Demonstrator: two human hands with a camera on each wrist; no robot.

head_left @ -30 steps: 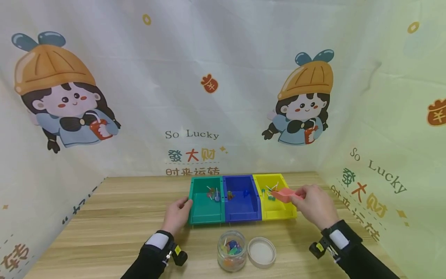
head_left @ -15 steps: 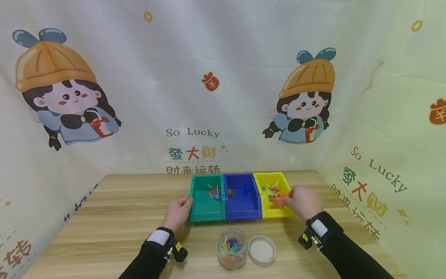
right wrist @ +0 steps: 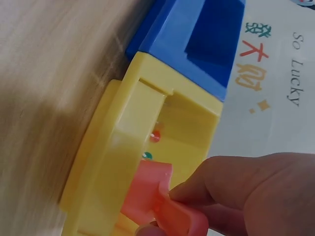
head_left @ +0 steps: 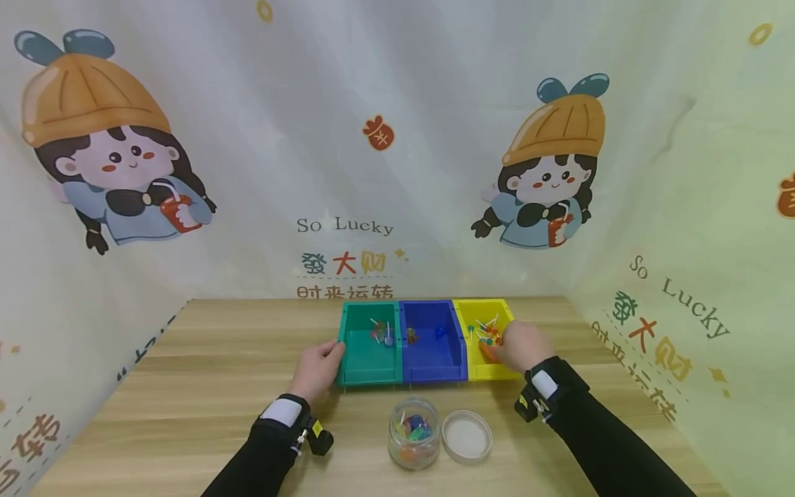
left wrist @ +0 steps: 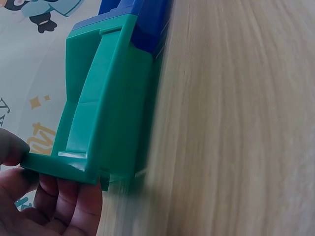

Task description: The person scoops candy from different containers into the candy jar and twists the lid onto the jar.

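Observation:
My left hand [head_left: 317, 373] grips the left wall of the green bin [head_left: 371, 369], thumb on one side and fingers on the other in the left wrist view. My right hand [head_left: 526, 346] pinches the handle of a coral-pink scoop [right wrist: 145, 191] between thumb and fingers. The scoop is low inside the yellow bin [head_left: 487, 373], its blade near small lollipop-like pieces [head_left: 487, 330] with white sticks. In the right wrist view a red and a green piece show just beyond the blade. In the head view the hand covers most of the scoop.
Between the green and yellow bins, joined to both, is a blue bin [head_left: 435, 362] holding a few small pieces. In front stands an open glass jar [head_left: 413, 452] partly filled with colourful pieces, with its round lid [head_left: 467, 437] beside it. A printed curtain [head_left: 422, 207] hangs behind the table.
My right hand has moved left and lowered the scoop into the yellow bin; more red-orange pieces show there now. The left hand keeps its grip on the green bin. The head view has tilted slightly.

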